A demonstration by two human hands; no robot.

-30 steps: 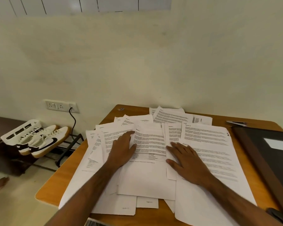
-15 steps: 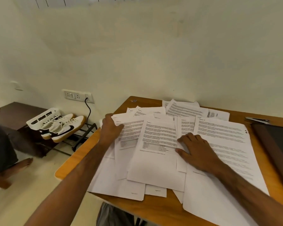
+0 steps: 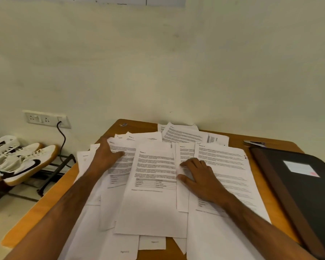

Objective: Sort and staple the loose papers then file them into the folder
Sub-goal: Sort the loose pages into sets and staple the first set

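The loose papers [image 3: 154,184] are white printed sheets, spread flat in an overlapping heap over the middle of the table. One sheet with a small grid lies on top at the centre. At 3 o'clock of the heap lies the folder [image 3: 304,186], black with brown edge, closed, flat, bearing a white label.

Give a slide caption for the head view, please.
Both hands spread over loose papers beside a dark folder.
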